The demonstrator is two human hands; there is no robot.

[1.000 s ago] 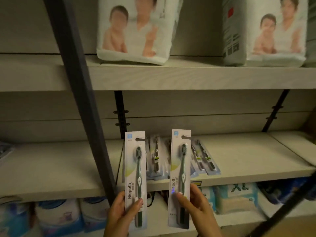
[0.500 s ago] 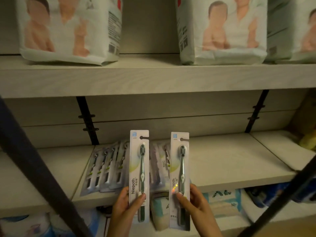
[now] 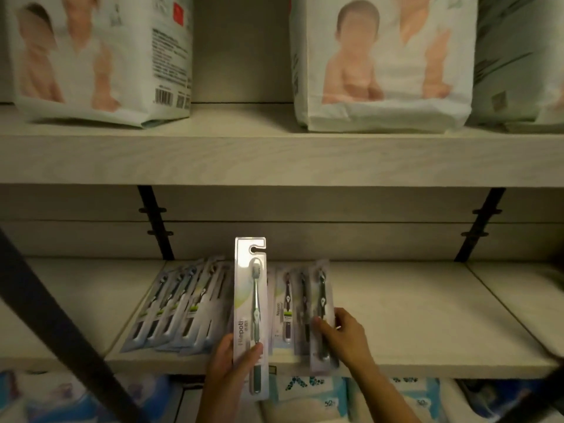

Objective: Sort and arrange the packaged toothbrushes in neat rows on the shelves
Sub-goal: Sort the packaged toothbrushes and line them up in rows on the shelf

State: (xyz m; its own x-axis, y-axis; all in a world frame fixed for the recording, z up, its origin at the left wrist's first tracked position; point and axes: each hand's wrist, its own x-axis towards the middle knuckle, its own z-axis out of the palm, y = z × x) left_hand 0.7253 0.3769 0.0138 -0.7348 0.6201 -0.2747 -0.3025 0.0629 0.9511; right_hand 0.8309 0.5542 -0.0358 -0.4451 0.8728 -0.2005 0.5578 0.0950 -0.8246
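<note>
My left hand point(image 3: 230, 360) grips the lower end of a packaged toothbrush point(image 3: 251, 303) and holds it upright in front of the middle shelf point(image 3: 412, 325). My right hand point(image 3: 343, 334) pinches a second packaged toothbrush point(image 3: 321, 300) that lies flat on the shelf, at the right end of a short row of packs point(image 3: 288, 303). A fanned, overlapping row of more toothbrush packs point(image 3: 180, 303) lies left of the upright pack, partly hidden by it.
Large diaper bags point(image 3: 100, 53) point(image 3: 384, 62) stand on the upper shelf point(image 3: 274, 157). Black brackets point(image 3: 155, 221) point(image 3: 479, 227) run down the back wall. A dark diagonal bar point(image 3: 52, 315) crosses the lower left. Blue and white packs point(image 3: 308, 392) fill the shelf below.
My right hand has lowered its pack from upright down flat onto the shelf beside the right row. The left hand still holds its pack upright. The view has shifted further right along the shelf.
</note>
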